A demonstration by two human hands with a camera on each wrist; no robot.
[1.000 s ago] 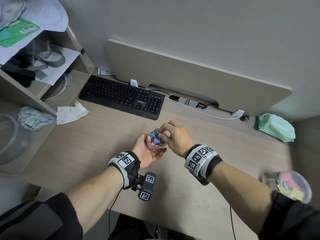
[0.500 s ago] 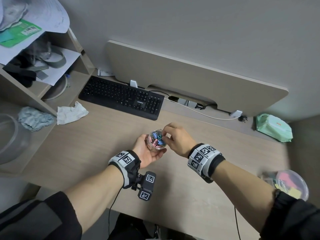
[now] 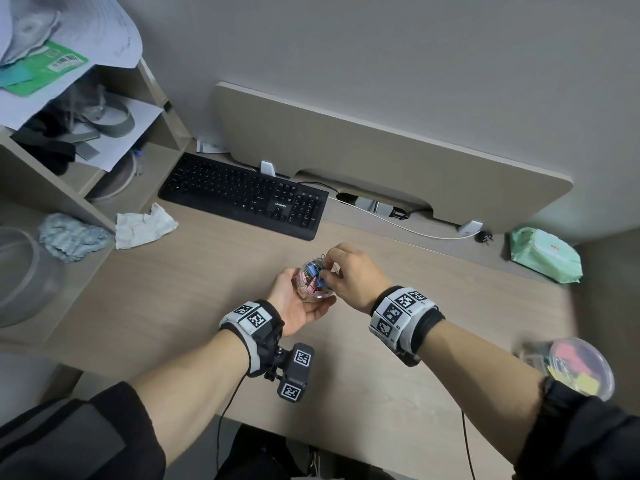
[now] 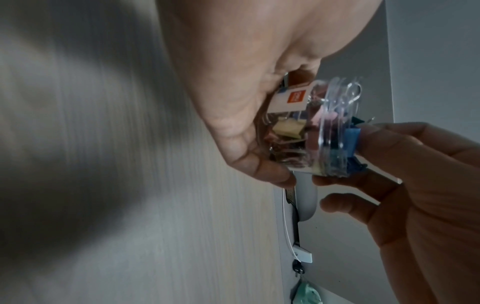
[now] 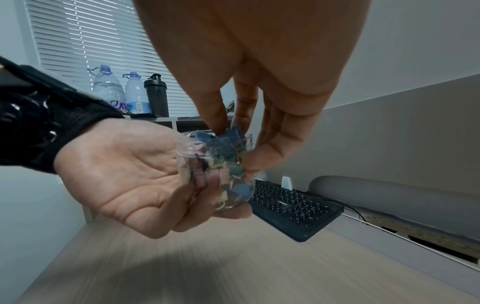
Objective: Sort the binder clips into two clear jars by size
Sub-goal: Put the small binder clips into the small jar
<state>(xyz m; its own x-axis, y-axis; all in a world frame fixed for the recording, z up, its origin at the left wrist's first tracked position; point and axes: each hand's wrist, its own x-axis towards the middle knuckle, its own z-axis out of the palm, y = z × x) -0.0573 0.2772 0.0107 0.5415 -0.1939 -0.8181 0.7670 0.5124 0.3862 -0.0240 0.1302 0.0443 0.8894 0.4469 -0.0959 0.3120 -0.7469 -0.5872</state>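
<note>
Cradling the upright clear jar point(image 3: 313, 282), left hand point(image 3: 298, 303) grips it; right hand point(image 3: 349, 271) fingers point(image 5: 215, 115) pinch a blue clip point(image 5: 235, 133).

Black sleeves point(image 3: 86, 441) are worn, pushed up so that both forearms are left bare. A grey-and-white band point(image 3: 251, 317) printed with black square markers is strapped over a black cuff at the left wrist, and a black camera block point(image 3: 294, 372) with two more markers is mounted beneath it, trailed by a thin black cable point(image 3: 225, 414). A similar marker band point(image 3: 401, 311) over a black cuff is seen on the right wrist.
</note>
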